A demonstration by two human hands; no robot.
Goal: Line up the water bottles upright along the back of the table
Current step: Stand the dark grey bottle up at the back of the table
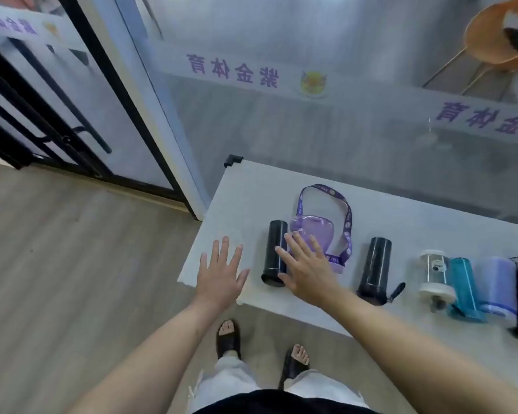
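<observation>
Both palms are spread flat: the left hand (220, 274) is held just left of a lying black bottle (274, 256), the right hand (304, 265) over a purple bottle (319, 234).

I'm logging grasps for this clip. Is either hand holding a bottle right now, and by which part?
Nothing is held. The left hand is open over the table; the right hand is spread open above the black bottle and purple bottle.
</observation>
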